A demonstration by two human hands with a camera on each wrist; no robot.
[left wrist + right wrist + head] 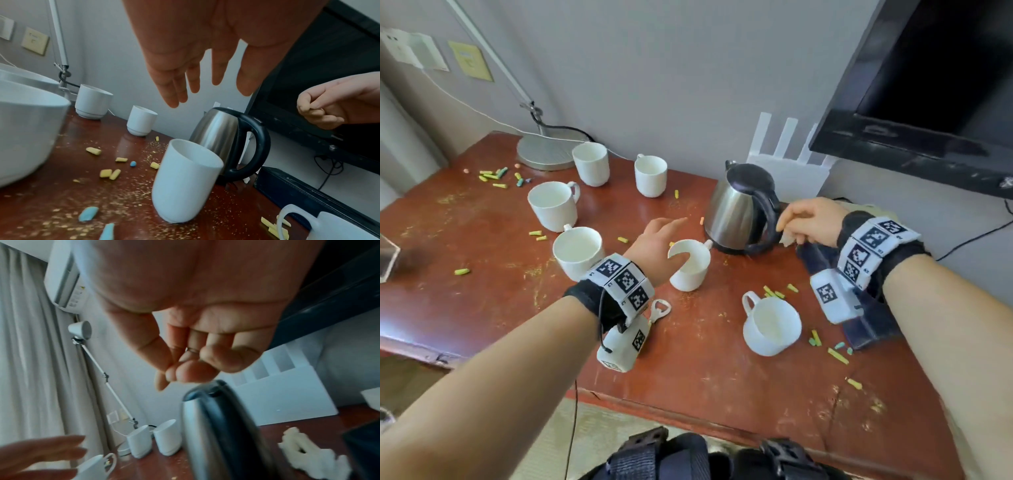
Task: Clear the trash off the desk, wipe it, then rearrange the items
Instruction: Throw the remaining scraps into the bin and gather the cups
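Partly hidden: cloth point(866, 325) (under right wrist)

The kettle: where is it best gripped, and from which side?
Take the kettle by its black loop handle, coming from the right, where the right hand hovers. The handle faces that side and stands clear of the steel body, leaving room for fingers to curl through; a mug crowds the front left.
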